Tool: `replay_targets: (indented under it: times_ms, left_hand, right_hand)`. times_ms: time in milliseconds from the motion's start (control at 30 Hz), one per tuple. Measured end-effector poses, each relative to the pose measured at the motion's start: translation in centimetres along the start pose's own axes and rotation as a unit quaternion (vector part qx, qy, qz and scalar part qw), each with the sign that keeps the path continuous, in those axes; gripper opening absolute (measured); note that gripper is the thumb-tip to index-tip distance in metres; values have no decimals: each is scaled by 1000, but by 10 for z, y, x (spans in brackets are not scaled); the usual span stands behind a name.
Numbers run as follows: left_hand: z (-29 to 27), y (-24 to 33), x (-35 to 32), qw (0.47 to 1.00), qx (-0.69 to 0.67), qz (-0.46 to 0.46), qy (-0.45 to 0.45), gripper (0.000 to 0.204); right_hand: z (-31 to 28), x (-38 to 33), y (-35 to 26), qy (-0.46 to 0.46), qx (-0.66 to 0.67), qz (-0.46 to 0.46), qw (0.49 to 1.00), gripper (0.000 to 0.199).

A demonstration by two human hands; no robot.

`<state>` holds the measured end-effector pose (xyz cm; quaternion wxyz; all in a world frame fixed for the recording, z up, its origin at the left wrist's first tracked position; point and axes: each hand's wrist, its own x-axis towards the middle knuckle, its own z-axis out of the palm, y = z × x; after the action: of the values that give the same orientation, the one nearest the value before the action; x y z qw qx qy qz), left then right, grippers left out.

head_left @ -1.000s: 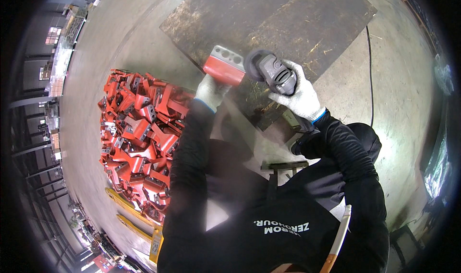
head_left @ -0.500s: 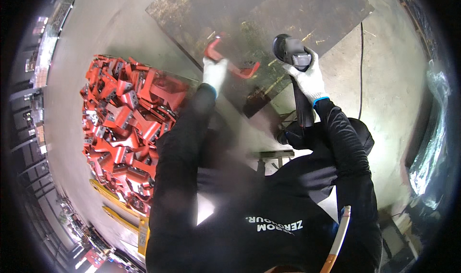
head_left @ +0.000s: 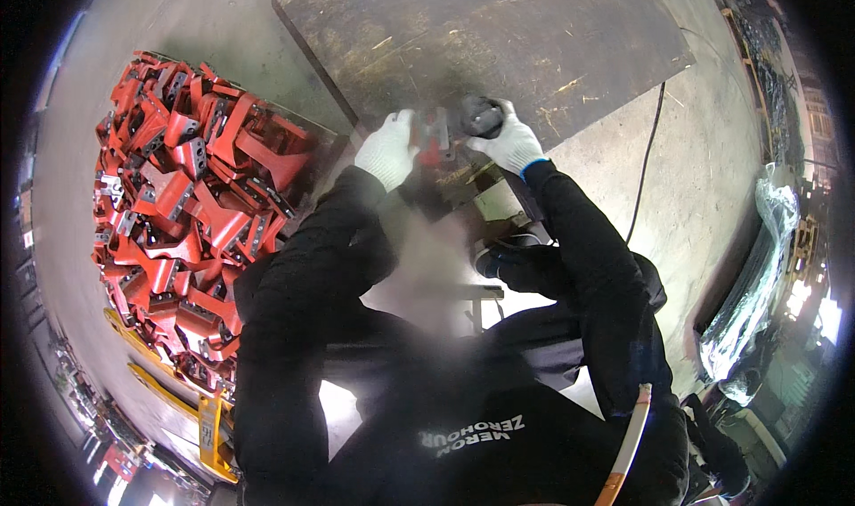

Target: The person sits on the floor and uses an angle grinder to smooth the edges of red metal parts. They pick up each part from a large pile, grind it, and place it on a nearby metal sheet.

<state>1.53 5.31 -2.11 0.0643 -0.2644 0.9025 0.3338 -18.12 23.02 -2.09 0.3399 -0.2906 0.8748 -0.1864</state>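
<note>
My left hand [head_left: 390, 150], in a white knit glove, grips a red metal bracket [head_left: 431, 139] at its left side. That bracket is smeared and partly hazy. My right hand [head_left: 511, 142], also gloved, is wrapped round the head of a black angle grinder [head_left: 482, 117]. The grinder is right beside the bracket, but whether its disc touches the metal I cannot tell. Both hands are over the near edge of a dark, scuffed worktable [head_left: 499, 47]. Most of the grinder's body is hidden by my right hand and sleeve.
A large heap of red metal brackets [head_left: 191, 205] stands to my left, with yellow pallet-jack parts [head_left: 210, 433] at its near end. A black cable [head_left: 647, 167] runs along the floor on the right. Farther right lies a bundle in clear plastic wrap [head_left: 755, 270].
My right hand has brought the grinder left and nearer to the bracket. The bracket has turned in my left hand and now sits close between both hands. The view has shifted too.
</note>
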Motion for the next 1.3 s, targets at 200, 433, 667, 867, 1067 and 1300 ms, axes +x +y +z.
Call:
replay_targets:
  times_ms: [200,433,667,867,1067,1300]
  left_hand:
    - [3,-3,13,996,28,78,-39,49]
    - [4,-12,10,995,50,85,-35,47]
    - [8,-9,12,997,54,55,-29,48]
    - [9,-13,5,997,54,56,7,47]
    - [19,-15,4,995,45,68,53,45]
    - [10,5,11,993,67,86,35,35]
  right_hand:
    - [19,36,-25,-72,-56,-111,990,90]
    - [5,22,-58,-99,-93,-34,990,57]
    - [43,8,15,-14,186,48,981,113]
    - [67,-53,29,-19,269,113,956,106]
    - [80,-99,32,36,279,96,955,90]
    - [105,-87,46,114,32,-6,993,88]
